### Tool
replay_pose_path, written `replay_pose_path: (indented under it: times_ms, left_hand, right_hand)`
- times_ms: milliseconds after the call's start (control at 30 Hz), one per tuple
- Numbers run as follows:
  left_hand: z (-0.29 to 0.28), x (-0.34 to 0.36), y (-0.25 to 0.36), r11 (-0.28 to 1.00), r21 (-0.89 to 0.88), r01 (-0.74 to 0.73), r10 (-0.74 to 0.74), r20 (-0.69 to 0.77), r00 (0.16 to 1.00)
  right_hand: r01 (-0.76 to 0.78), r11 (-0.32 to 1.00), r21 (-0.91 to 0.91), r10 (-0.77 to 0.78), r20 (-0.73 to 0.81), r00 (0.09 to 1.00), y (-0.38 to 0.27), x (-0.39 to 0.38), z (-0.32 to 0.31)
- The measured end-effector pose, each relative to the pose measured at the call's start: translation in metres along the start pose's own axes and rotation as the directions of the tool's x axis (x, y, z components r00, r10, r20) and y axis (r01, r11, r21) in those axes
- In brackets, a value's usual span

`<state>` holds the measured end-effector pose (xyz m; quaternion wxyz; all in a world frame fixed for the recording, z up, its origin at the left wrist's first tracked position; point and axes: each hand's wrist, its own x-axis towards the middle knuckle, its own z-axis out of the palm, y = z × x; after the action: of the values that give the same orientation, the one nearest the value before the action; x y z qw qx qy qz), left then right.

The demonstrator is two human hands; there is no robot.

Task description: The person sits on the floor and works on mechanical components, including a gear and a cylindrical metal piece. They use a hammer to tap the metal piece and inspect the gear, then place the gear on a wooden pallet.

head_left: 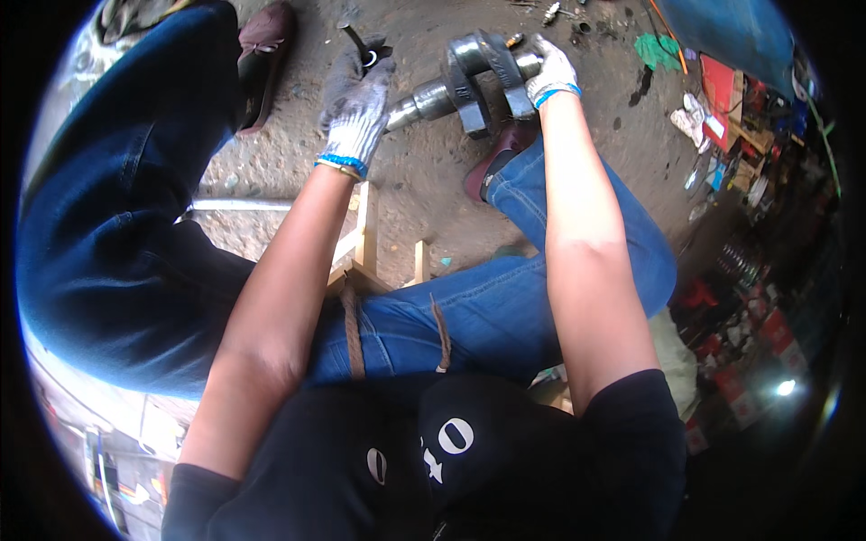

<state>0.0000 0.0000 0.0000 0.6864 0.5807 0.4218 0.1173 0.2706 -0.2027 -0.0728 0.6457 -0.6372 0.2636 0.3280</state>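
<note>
My left hand (356, 108), in a grey-white knit glove with blue cuff, is closed around a dark metal piece with a short rod (352, 36) and shiny ring at its top. Beside it is the left end of a heavy steel crankshaft (431, 101), held crosswise; whether that hand also grips the shaft is unclear. My right hand (552, 72), gloved alike, grips the crankshaft's right end, next to its two thick dark webs.
Wooden pieces (365, 221) and a pale metal bar (239, 206) lie between my jeans-clad legs on rough ground. Small metal parts (552, 14) lie beyond the crankshaft. At right are a green rag (657, 51), red board (714, 90), blue object (749, 32) and scattered debris.
</note>
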Motion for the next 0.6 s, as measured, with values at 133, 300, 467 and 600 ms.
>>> replay_pose_path:
  times_ms: [133,300,467,600]
  left_hand:
    - [-0.014,0.012,0.018,0.993,-0.104,-0.050,0.051,0.005,0.999]
    - [-0.024,0.015,0.069,0.976,-0.094,-0.195,0.204,0.100,0.974]
    - [-0.047,0.002,0.148,0.942,0.021,-0.336,0.327,0.188,0.926]
    - [-0.071,-0.015,0.198,0.954,0.117,-0.275,0.237,0.263,0.935]
  right_hand:
    - [0.080,0.997,0.008,-0.080,-0.048,0.996,0.001,-0.015,0.033]
    - [0.120,0.988,-0.093,-0.120,0.001,0.993,0.005,-0.014,0.057]
    - [0.578,-0.491,-0.651,-0.365,0.757,0.542,-0.004,-0.012,0.062]
    - [0.601,0.001,-0.799,-0.375,0.557,0.741,0.003,0.049,0.120]
